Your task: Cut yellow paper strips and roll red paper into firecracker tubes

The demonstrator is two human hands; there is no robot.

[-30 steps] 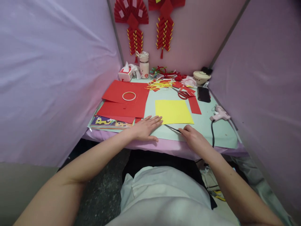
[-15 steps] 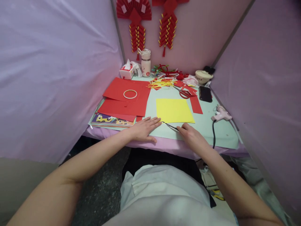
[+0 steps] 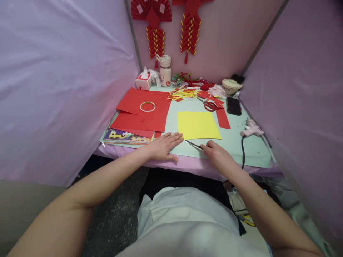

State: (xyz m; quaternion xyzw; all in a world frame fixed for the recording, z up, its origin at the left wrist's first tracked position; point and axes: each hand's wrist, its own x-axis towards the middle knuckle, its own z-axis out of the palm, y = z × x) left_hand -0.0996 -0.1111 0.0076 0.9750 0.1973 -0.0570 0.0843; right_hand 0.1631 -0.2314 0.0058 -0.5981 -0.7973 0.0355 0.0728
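Observation:
My left hand [image 3: 164,147] lies flat near the table's front edge with its fingers stretched out. Its fingertips reach the lower left corner of a square sheet of yellow paper [image 3: 198,125]. In my right hand [image 3: 216,154] is a slim, dark, pointed tool [image 3: 194,144], its exact kind too small to tell. The tip points left, close to my left fingertips and just below the paper's front edge. Fingers of my right hand are closed around its back end, which they hide.
Red paper sheets [image 3: 146,121] and a white ring [image 3: 147,106] lie on the left, over books [image 3: 125,136]. Behind the yellow sheet are red-handled scissors [image 3: 210,106] and yellow strips [image 3: 182,94]. A phone [image 3: 233,106] and a corded glue gun [image 3: 252,128] are on the right.
The pointed tool has turned very slightly at the tip, by my left fingertips. Both hands stay in nearly the same place, and the whole view has shifted a little.

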